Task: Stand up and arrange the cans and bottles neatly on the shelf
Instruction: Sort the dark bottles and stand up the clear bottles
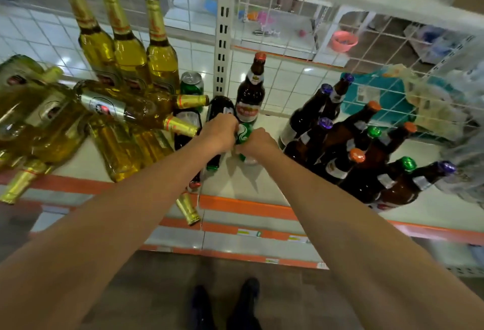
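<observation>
Left hand (221,130), right hand (258,141) round half-hidden green can (243,133)

Bright light comes from above and leaves white glare spots on the tiled floor (288,78). Soft shadows lie on the shelf (262,183). The wide lens bends the edges, and the yellow bottles (39,125) at left are blurred.

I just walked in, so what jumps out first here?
The left hand and the right hand meet on a green can in the middle of the shelf. To the left a heap of yellow bottles lies toppled, some necks poking over the front edge. To the right a cluster of brown bottles stands upright.
</observation>
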A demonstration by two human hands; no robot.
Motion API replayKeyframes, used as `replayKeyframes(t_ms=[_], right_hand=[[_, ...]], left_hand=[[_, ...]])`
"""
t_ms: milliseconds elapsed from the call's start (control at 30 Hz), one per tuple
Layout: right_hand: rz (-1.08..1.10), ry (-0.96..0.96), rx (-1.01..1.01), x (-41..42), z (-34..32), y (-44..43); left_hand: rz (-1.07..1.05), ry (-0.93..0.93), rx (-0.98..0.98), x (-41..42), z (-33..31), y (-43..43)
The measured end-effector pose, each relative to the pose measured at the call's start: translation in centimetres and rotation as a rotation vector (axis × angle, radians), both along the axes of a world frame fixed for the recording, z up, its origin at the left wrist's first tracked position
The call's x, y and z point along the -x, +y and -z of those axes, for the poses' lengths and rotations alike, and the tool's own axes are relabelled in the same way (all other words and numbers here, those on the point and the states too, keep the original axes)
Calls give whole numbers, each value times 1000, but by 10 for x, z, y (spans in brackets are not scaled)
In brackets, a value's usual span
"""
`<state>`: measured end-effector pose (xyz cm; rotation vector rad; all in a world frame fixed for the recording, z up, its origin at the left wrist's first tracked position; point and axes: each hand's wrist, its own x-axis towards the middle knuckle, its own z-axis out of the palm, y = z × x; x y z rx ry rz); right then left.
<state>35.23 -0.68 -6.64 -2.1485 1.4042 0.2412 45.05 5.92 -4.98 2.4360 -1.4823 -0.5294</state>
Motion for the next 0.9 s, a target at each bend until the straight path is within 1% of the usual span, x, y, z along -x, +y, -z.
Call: replayKeyframes(t_ms=[133, 300, 433, 533, 700, 833, 900], right_hand=[[-78, -1, 86, 9, -33, -6], [-268, 18, 150, 13, -69, -8], [-350, 4, 181, 12, -107, -3], [-419, -24, 197, 5, -142, 6], [-528, -179, 254, -21, -185, 37], [-622, -215, 263, -58, -203, 81], [-657, -241, 242, -82, -206, 107]], left_hand=[[1, 24, 3, -1, -7, 1], [-13, 76, 0, 2, -22, 14], [-26, 67, 38, 6, -47, 36], [-81, 51, 69, 3, -72, 57], [-193, -30, 59, -24, -121, 112], [-318, -49, 15, -58, -155, 180], [-367, -91, 1, -77, -165, 219]])
